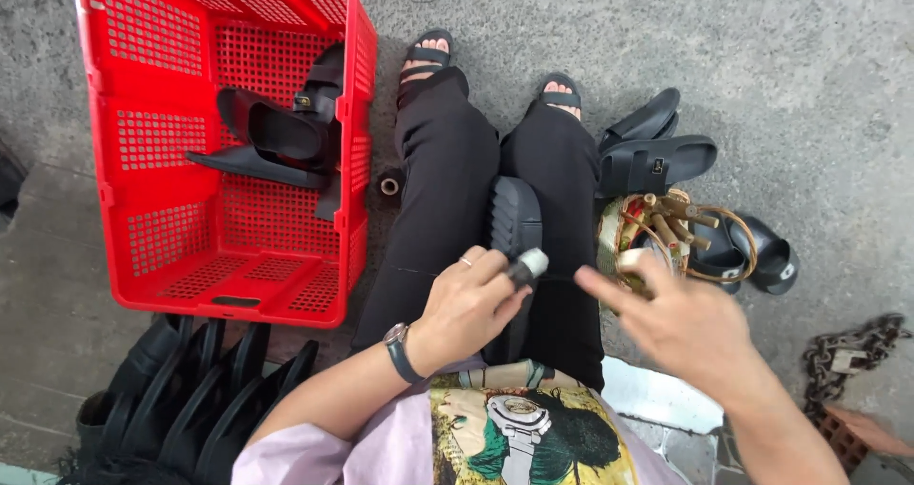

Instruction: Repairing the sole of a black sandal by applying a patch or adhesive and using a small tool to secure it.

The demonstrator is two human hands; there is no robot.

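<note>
Left hand (466, 304), watch at the wrist, closed around a small dark tool with a pale tip (526, 267), pressed on a black sandal (514, 220) lying sole-up on the lap. Right hand (681, 318) right of that sandal, fingers spread, pinching a small pale piece (633, 257) beside a tin of brushes (657, 233). Left of the sandal, red crate (143, 161) with more black sandals (281, 133). Further pairs (657, 157) on concrete beyond the tin. Stacked black soles (205, 390) below the crate
</note>
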